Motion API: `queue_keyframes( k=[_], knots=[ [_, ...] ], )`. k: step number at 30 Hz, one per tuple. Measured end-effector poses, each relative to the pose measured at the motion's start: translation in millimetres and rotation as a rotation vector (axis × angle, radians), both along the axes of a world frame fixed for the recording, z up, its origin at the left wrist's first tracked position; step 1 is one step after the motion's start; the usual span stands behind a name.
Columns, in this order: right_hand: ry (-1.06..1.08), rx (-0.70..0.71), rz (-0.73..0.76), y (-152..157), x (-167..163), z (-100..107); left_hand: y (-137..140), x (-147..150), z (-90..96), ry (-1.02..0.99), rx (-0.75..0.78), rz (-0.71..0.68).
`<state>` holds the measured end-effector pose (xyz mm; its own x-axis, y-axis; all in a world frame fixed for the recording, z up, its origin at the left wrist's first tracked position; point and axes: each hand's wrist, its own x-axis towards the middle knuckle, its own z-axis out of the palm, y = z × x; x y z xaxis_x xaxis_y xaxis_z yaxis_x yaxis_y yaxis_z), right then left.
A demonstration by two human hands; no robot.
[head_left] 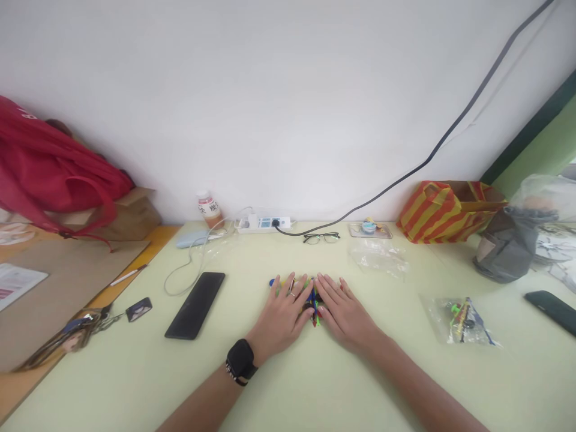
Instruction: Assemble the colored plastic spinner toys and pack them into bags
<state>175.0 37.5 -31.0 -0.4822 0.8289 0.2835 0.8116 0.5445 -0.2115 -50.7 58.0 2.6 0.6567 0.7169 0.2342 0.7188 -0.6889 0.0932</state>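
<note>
Both of my hands lie flat over a small heap of colourful plastic pieces (314,295) at the middle of the table. My left hand (283,309), with a ring and a black watch (242,360) on its wrist, covers the left side of the heap, fingers spread a little. On the heap's right side rests my right hand (344,312), its fingers stretched out. Blue, red, yellow and green bits show between the hands and past the fingertips. Most of the pieces are hidden under the palms, so their kind is unclear.
Left of my hands lie a black case (195,306) and a white cable (180,291). Glasses (321,237) and a power strip (265,224) are near the wall. To the right are a clear bag of plastic pieces (465,321), an empty clear bag (378,258) and a striped bag (423,213).
</note>
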Motion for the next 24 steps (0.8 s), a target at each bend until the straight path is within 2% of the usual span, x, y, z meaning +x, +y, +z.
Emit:
queue_keyframes(
  k=[3, 9, 15, 18, 21, 24],
  knots=[
    [0.025, -0.006, -0.003, -1, 0, -1, 1, -1, -1.6, -0.019, 0.044, 0.036],
    [0.056, -0.059, 0.009, -1, 4, 1, 1, -3, -2.8, -0.044, 0.01, 0.05],
    [0.059, -0.061, 0.047, -2, 1, -1, -8, -5, -1.4, -0.025, 0.016, 0.059],
    [0.076, -0.046, 0.04, -2, 0, 5, -9, -4, -2.0, -0.007, 0.026, 0.071],
    [0.153, 0.003, -0.005, -3, 14, 17, -9, -5, -2.0, -0.03, 0.049, 0.087],
    [0.27, 0.076, -0.153, -7, 56, 28, -5, -11, -0.2, -0.083, 0.023, 0.148]
  ],
)
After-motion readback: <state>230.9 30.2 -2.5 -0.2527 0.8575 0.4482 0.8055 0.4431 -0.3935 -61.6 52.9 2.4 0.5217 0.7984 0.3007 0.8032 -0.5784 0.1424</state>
